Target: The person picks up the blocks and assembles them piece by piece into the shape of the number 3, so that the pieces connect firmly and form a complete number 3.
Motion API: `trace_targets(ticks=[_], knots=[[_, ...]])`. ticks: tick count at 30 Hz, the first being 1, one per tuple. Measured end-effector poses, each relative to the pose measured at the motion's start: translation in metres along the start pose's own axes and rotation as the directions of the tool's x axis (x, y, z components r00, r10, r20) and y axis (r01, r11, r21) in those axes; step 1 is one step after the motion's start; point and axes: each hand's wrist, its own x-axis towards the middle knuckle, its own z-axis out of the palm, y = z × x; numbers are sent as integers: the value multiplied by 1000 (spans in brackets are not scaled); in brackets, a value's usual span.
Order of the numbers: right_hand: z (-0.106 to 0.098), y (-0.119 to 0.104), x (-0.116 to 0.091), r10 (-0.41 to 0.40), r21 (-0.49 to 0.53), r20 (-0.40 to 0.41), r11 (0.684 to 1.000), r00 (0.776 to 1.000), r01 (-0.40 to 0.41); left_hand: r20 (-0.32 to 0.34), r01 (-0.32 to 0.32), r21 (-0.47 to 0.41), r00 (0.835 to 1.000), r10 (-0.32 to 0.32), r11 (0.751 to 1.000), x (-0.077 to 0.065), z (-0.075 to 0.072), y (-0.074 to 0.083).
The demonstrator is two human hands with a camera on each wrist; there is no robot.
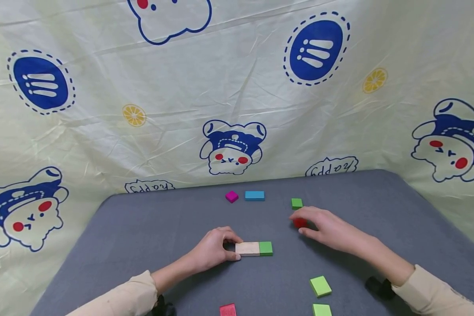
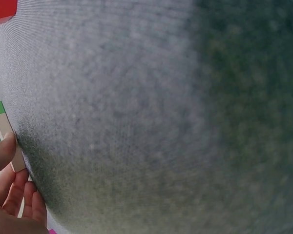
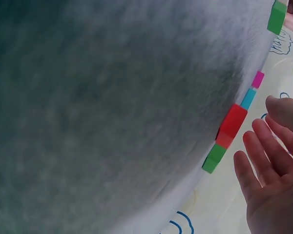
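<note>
My left hand (image 1: 211,249) pinches the left end of a pale wooden block (image 1: 247,249) between thumb and fingers, low on the grey cloth. A green block (image 1: 266,248) lies against its right end, in line with it. Over to the right, my right hand (image 1: 332,228) hovers at a red block (image 1: 299,223), thumb and fingers spread around it in the head view. The right wrist view shows the fingers (image 3: 264,156) loosely extended and apart from the red block (image 3: 232,126). Just behind that block sits another green block (image 1: 296,203).
At the back lie a magenta block (image 1: 231,196) and a blue block (image 1: 254,195). Nearer the front right are two lime-green blocks, one (image 1: 320,286) behind the other (image 1: 322,310). A pinkish-red block (image 1: 228,310) is cut off by the lower edge. A printed curtain (image 1: 174,145) hangs behind the table.
</note>
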Motion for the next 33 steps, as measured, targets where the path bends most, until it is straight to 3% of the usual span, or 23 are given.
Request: trace_targets(ticks=[8, 22, 33], knots=[[-3, 12, 2, -20, -24, -16, 1000, 1000, 19, 1, 4, 3, 1000, -4, 1000, 0, 0, 1], [-6, 25, 4, 34, 9, 38, 999, 999, -35, -2, 12, 18, 1000, -12, 1000, 1, 1, 3], [-4, 23, 10, 60, 16, 89, 998, 994, -61, -2, 10, 18, 1000, -10, 1000, 1, 1, 2]])
